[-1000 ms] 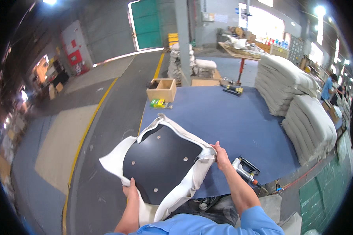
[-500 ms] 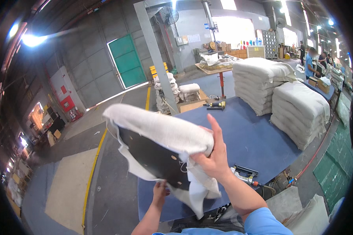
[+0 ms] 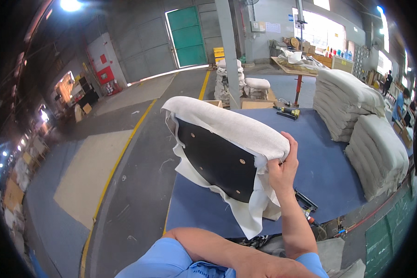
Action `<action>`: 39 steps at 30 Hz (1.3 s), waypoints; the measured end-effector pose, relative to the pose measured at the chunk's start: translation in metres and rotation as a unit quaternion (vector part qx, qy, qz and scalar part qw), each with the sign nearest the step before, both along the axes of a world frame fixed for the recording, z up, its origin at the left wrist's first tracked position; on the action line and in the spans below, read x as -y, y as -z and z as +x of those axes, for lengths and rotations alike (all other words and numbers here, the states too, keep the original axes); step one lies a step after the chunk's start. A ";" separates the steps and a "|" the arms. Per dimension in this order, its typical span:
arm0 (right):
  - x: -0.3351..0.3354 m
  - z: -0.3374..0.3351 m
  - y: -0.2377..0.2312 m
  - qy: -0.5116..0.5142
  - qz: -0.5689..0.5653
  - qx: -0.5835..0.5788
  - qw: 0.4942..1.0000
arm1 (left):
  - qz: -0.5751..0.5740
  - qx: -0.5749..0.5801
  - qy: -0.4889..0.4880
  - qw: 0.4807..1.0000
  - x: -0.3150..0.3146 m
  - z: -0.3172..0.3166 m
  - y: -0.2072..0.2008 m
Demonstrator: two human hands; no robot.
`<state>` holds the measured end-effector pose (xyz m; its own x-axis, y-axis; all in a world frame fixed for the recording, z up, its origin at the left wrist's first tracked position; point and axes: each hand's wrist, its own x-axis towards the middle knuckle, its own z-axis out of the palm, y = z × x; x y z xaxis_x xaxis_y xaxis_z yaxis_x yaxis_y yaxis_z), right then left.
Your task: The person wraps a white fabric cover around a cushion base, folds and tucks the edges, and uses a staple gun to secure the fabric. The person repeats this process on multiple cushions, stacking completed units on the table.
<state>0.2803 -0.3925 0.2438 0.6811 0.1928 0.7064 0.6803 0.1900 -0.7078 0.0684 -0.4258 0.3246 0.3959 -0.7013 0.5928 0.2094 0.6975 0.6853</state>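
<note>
A padded seat cushion (image 3: 231, 127) in off-white fabric is held tilted above the blue tabletop. Its black underside panel (image 3: 213, 157) faces me and has several small metal-ringed holes. Loose fabric edges (image 3: 245, 220) hang below the panel. My right hand (image 3: 285, 162) grips the cushion's right end, fingers over the padded edge and thumb by the fabric flap. My left forearm crosses low in front of my body toward the right; the left hand itself is out of the picture. A staple gun (image 3: 306, 200) lies on the table, partly behind my right forearm.
The blue-topped table (image 3: 329, 171) carries two stacks of covered cushions, a taller stack (image 3: 343, 104) and a nearer stack (image 3: 377, 155). Another staple gun (image 3: 287, 112) lies at its far edge. A grey post (image 3: 228, 51) stands beyond. A red hose (image 3: 375, 220) runs at the right.
My left hand has let go of the cushion's lower fabric edge and left the picture, its arm now crossing rightward. The view has turned left. The cushion's underside shows more fully.
</note>
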 end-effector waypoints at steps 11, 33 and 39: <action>0.008 -0.008 0.018 -0.001 -0.012 -0.017 1.000 | -0.061 -0.031 0.028 0.997 -0.008 0.010 0.008; 0.000 -0.013 0.013 0.004 0.004 0.009 1.000 | -0.073 -0.028 -0.033 0.996 -0.009 0.012 0.021; 0.007 -0.013 0.015 0.019 -0.002 -0.002 1.000 | 0.148 0.152 -0.293 0.932 -0.063 0.032 -0.009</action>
<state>0.2675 -0.3994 0.2288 0.6909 0.1694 0.7028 0.6840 0.1617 -0.7114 0.1003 -0.3624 0.3336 0.6071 -0.5682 0.5555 -0.3836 0.4027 0.8311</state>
